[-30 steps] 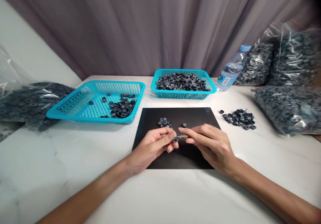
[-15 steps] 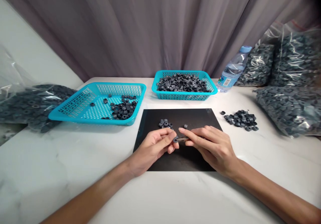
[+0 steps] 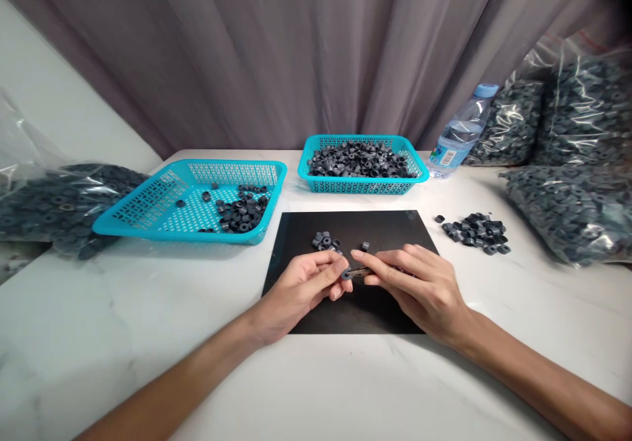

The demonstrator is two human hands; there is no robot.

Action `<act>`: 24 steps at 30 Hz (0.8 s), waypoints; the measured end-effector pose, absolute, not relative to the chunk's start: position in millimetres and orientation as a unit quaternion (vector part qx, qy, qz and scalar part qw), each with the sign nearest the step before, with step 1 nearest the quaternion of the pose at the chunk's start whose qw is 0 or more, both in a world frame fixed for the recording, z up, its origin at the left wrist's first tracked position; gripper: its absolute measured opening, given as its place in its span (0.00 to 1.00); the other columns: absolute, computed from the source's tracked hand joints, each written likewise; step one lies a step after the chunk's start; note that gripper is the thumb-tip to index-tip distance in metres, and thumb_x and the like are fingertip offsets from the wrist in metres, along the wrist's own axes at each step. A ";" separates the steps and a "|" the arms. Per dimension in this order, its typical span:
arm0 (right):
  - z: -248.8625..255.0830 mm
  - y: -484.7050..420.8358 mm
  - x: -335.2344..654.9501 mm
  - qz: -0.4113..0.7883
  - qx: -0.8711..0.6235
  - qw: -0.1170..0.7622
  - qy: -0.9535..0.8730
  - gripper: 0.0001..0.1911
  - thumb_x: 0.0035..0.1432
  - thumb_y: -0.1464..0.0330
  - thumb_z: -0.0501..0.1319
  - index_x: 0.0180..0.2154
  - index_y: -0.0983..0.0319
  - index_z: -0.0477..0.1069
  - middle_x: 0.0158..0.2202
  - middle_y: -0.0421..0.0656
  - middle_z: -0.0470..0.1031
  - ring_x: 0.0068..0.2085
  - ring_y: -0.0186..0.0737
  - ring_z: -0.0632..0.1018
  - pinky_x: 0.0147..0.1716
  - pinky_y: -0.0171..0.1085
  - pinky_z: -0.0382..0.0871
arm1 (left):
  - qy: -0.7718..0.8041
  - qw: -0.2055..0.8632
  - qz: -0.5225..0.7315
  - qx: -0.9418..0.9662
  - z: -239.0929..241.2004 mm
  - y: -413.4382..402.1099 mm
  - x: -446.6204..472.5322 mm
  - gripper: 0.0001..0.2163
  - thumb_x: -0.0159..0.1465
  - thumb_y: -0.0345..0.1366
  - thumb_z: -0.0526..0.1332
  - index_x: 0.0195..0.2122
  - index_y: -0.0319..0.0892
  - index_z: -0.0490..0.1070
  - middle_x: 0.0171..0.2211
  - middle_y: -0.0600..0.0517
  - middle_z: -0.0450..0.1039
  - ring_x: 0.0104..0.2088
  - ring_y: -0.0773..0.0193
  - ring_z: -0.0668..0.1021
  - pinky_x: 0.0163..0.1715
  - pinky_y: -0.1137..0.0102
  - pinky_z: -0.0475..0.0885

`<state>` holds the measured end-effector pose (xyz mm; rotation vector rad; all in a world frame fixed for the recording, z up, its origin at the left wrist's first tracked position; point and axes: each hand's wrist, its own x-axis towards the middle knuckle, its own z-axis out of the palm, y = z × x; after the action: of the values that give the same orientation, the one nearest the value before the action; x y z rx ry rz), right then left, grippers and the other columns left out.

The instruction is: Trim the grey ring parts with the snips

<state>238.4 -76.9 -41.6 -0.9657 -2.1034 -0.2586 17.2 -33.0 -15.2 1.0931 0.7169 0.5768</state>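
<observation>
My left hand [image 3: 303,286] pinches a small dark grey ring [image 3: 346,274] between thumb and fingers, over a black mat [image 3: 385,230]. My right hand [image 3: 419,286] holds a thin metal tool [image 3: 360,272] whose tip meets the ring. Both hands rest low over the mat's middle. A small cluster of grey rings [image 3: 324,240] and one single ring [image 3: 364,246] lie on the mat just beyond my fingers.
A teal basket [image 3: 148,207] at the left holds some rings; a second teal basket [image 3: 412,164] behind the mat is full. A loose ring pile [image 3: 476,232] lies right of the mat. Clear bags of rings [image 3: 567,210] stand right, another bag [image 3: 54,201] left. A water bottle [image 3: 457,135] stands behind.
The hands keep the same grip on ring and tool. Only the camera has shifted slightly, so the scene sits a little differently in the picture.
</observation>
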 end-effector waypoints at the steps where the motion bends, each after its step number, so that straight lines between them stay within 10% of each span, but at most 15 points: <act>1: -40.9 -77.0 238.2 -0.103 -0.380 0.396 -0.829 0.17 0.70 0.72 0.61 0.59 0.64 0.72 0.37 0.43 0.81 0.31 0.36 0.69 0.32 0.37 0.62 | 0.327 0.756 0.263 0.503 -15.5 -33.0 17.0 0.14 0.69 0.45 0.66 0.37 0.37 0.73 0.30 0.53 0.70 0.28 0.70 0.66 0.33 0.73 0.62; 24: -35.2 -74.7 239.4 -0.045 -0.372 0.411 -0.831 0.18 0.74 0.69 0.56 0.61 0.59 0.72 0.36 0.43 0.81 0.31 0.35 0.75 0.32 0.37 0.66 | 0.325 0.755 0.271 0.501 -12.4 -33.5 17.2 0.14 0.67 0.45 0.68 0.34 0.38 0.73 0.30 0.53 0.71 0.28 0.69 0.67 0.33 0.72 0.63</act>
<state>239.4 -74.7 -35.2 -0.9355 -2.0913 -0.1145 17.2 -33.5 -12.4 1.0937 0.7082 0.5903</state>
